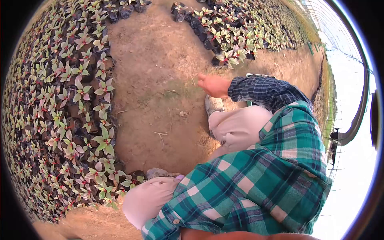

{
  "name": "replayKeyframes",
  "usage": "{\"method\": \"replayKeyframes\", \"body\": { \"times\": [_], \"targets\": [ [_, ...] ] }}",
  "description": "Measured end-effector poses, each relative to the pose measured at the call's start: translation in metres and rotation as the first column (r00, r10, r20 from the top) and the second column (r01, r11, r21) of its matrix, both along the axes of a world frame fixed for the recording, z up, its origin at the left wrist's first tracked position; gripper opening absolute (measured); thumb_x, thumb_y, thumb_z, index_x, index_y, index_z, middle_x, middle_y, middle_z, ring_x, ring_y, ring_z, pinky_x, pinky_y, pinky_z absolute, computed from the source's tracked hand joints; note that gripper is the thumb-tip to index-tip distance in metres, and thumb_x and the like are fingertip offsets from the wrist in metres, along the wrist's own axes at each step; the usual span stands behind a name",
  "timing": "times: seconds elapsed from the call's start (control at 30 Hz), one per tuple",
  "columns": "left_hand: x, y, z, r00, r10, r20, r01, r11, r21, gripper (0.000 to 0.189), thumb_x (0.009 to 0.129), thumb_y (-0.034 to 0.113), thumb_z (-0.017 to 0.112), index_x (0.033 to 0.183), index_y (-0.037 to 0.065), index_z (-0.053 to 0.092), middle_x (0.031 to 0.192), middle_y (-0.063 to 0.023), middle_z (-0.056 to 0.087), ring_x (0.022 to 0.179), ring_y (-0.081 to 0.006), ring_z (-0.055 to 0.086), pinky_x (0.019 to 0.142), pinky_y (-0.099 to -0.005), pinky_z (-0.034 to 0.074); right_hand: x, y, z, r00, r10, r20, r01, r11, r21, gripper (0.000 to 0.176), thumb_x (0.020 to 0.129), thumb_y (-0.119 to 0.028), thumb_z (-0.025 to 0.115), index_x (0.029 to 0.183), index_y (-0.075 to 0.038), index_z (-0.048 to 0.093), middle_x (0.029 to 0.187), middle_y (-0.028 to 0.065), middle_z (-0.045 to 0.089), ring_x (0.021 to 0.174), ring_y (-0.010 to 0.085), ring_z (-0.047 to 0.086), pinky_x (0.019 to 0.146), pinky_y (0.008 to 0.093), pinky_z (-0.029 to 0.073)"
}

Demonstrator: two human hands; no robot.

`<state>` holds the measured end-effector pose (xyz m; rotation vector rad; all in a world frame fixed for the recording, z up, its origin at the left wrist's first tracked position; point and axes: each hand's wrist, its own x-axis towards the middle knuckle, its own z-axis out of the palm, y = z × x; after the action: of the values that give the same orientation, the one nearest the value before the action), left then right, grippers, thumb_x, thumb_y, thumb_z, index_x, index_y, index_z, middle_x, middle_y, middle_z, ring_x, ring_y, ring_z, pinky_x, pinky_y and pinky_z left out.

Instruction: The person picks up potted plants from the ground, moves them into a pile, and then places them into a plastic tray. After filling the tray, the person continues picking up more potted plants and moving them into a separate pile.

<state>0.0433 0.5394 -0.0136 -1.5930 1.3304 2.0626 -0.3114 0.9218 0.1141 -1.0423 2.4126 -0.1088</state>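
Observation:
My right hand, at the end of a dark blue checked sleeve, hangs above the bare soil near my right knee. Its fingers bend slightly, with the tips apart, and I see nothing in them. A shoe shows just below that hand. Along the bottom edge runs a strip of bare skin beside a buttoned green checked sleeve; it seems to be part of my left arm, and no fingers show. A pale-edged object is mostly hidden behind my right sleeve.
Dense rows of potted seedlings in black bags fill the left side. Another block of seedlings stands at the upper right. Between them lies a brown soil path with dry twigs. A curved frame rises at the right.

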Motion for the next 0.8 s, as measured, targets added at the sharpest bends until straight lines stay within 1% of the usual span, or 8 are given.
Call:
{"method": "replayKeyframes", "body": {
  "times": [0.13,0.33,0.43,0.53,0.57,0.67,0.73,0.8],
  "targets": [
    [-0.015,-0.006,0.009,0.999,-0.042,0.022,0.043,0.998,-0.041,0.057,0.098,0.052,0.036,0.124,0.004,0.048,0.099,-0.0110,0.060,0.089,-0.0207,0.062,0.072,-0.0321,0.053,0.013,0.029,-0.041,0.962,-0.271,0.007,0.271,0.962,0.033,0.031,0.076,-0.005,0.057,0.107,-0.004,0.057,0.106,0.0223,0.052,0.091,0.0418,0.059,0.076,0.0492,0.049],
    [-0.026,-0.003,0.022,0.993,-0.100,0.063,0.105,0.992,-0.075,0.056,0.098,0.052,0.037,0.124,0.004,0.049,0.099,-0.0110,0.060,0.089,-0.0208,0.062,0.072,-0.0323,0.053,-0.034,0.087,-0.099,0.678,-0.720,-0.150,0.718,0.692,-0.072,0.041,0.076,-0.008,0.059,0.116,-0.002,0.052,0.106,0.0289,0.052,0.096,0.0455,0.057,0.082,0.0489,0.049],
    [-0.030,-0.001,0.027,0.992,-0.100,0.075,0.107,0.990,-0.094,0.055,0.098,0.051,0.038,0.124,0.004,0.049,0.099,-0.0110,0.060,0.089,-0.0209,0.062,0.072,-0.0325,0.053,-0.044,0.100,-0.085,0.700,-0.602,-0.383,0.633,0.772,-0.055,0.049,0.078,-0.004,0.056,0.126,-0.003,0.047,0.107,0.0272,0.052,0.095,0.0440,0.059,0.081,0.0484,0.050],
    [-0.030,0.002,0.032,0.993,-0.085,0.088,0.094,0.989,-0.115,0.055,0.097,0.051,0.038,0.123,0.004,0.049,0.099,-0.0111,0.060,0.088,-0.0210,0.062,0.072,-0.0326,0.053,-0.060,0.110,-0.096,0.727,-0.621,-0.291,0.644,0.765,-0.024,0.060,0.079,0.000,0.053,0.136,-0.006,0.039,0.109,0.0250,0.052,0.090,0.0413,0.062,0.076,0.0457,0.052],
    [-0.031,0.004,0.033,0.992,-0.080,0.095,0.091,0.988,-0.123,0.055,0.097,0.051,0.038,0.123,0.004,0.049,0.099,-0.0111,0.060,0.088,-0.0210,0.062,0.072,-0.0327,0.053,-0.065,0.112,-0.101,0.827,-0.403,-0.392,0.489,0.860,0.148,0.068,0.078,0.003,0.053,0.142,-0.010,0.033,0.105,0.0214,0.058,0.084,0.0363,0.065,0.071,0.0422,0.053],
    [-0.033,0.008,0.039,0.991,-0.071,0.111,0.086,0.986,-0.141,0.054,0.097,0.051,0.039,0.123,0.004,0.049,0.099,-0.0111,0.060,0.088,-0.0210,0.062,0.072,-0.0328,0.053,-0.095,0.130,-0.137,0.870,-0.383,-0.311,0.452,0.871,0.193,0.068,0.078,0.004,0.053,0.142,-0.009,0.034,0.089,0.0176,0.064,0.078,0.0324,0.066,0.066,0.0405,0.053],
    [-0.034,0.011,0.043,0.991,-0.059,0.123,0.078,0.985,-0.155,0.054,0.097,0.050,0.039,0.123,0.004,0.049,0.099,-0.0111,0.061,0.088,-0.0211,0.062,0.072,-0.0329,0.053,-0.111,0.117,-0.126,0.700,-0.628,-0.341,0.635,0.765,-0.105,0.059,0.080,-0.003,0.055,0.137,-0.005,0.038,0.074,0.0177,0.065,0.070,0.0322,0.066,0.061,0.0402,0.052],
    [-0.035,0.014,0.048,0.989,-0.059,0.138,0.083,0.981,-0.173,0.053,0.097,0.050,0.039,0.123,0.004,0.049,0.099,-0.0111,0.061,0.088,-0.0211,0.062,0.072,-0.0330,0.053,-0.129,0.102,-0.113,0.529,-0.799,-0.286,0.804,0.580,-0.133,0.055,0.081,-0.007,0.056,0.134,-0.006,0.040,0.079,0.0198,0.066,0.074,0.0336,0.066,0.065,0.0427,0.052]
  ]
}}
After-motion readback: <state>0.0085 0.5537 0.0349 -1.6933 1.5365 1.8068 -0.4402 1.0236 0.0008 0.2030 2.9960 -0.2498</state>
